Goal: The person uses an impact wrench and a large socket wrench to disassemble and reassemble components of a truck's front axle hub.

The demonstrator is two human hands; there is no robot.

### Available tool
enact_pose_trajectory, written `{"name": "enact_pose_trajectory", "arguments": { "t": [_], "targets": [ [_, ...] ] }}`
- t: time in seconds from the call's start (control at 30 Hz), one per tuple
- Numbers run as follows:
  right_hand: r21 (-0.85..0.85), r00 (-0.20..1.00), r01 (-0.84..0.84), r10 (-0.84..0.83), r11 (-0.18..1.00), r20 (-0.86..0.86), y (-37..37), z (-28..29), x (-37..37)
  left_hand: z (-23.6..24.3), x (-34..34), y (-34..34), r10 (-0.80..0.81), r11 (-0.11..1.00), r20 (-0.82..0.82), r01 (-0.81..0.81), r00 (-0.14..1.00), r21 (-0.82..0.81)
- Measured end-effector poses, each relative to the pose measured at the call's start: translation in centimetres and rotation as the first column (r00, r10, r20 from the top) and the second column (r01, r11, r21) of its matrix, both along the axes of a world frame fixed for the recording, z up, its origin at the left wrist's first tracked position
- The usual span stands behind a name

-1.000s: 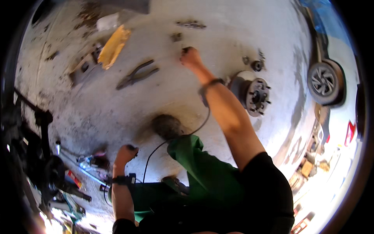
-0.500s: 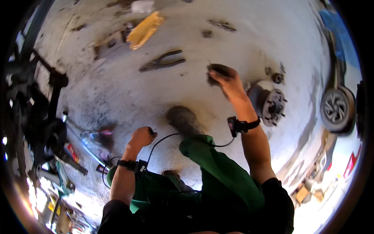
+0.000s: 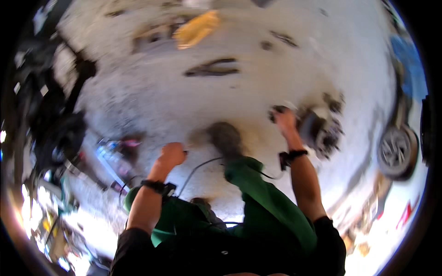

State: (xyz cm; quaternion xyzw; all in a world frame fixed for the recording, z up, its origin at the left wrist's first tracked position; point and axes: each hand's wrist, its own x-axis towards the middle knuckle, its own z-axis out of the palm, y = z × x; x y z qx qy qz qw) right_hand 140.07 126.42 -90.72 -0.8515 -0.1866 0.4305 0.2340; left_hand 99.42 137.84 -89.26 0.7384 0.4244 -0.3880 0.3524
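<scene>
My right hand [image 3: 287,120] is closed round a small dark, dirty part [image 3: 277,110]; motion blur hides its kind. Just right of that hand, a wheel hub with studs [image 3: 328,139] sits on the floor. My left hand [image 3: 173,153] is curled into a fist over my left leg side, low above the floor. A dark tip shows at its fingers, and whatever it grips is hidden. Between the two hands is my dark boot [image 3: 224,138]. Farther off lies a pair of large dark pliers [image 3: 212,67], handles pointing right.
A yellow packet [image 3: 198,30] rests by a block-shaped metal part [image 3: 154,39] at the far left. Small dark parts [image 3: 284,38] lie far right of centre. Dark vehicle parts [image 3: 60,138] crowd the left. A wheel [image 3: 397,152] stands at the right. Cables link my wrist straps.
My right hand has moved down and slightly right, closer to the wheel hub, still holding the dark part. The left fist stays nearly in place. The whole view has shifted a little.
</scene>
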Motion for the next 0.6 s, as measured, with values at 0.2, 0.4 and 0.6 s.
{"name": "enact_pose_trajectory", "arguments": {
  "t": [0.2, 0.4, 0.6],
  "targets": [
    [-0.017, 0.996, 0.085, -0.085, 0.996, -0.010, 0.4, -3.4, 0.1, 0.1, 1.3, 0.6, -0.006, 1.000, -0.019, 0.006, 1.000, 0.004],
    [0.019, 0.992, 0.003, -0.006, 1.000, 0.126, -1.2, -4.2, 0.3, 0.1, 2.5, 1.0, -0.052, 0.998, -0.027, 0.053, 0.998, 0.041],
    [-0.002, 0.999, 0.005, -0.005, 1.000, 0.053, -0.5, -3.4, -0.4, 0.1, 3.1, 1.3, -0.087, 0.995, -0.034, 0.088, 0.996, 0.036]
  ]
}}
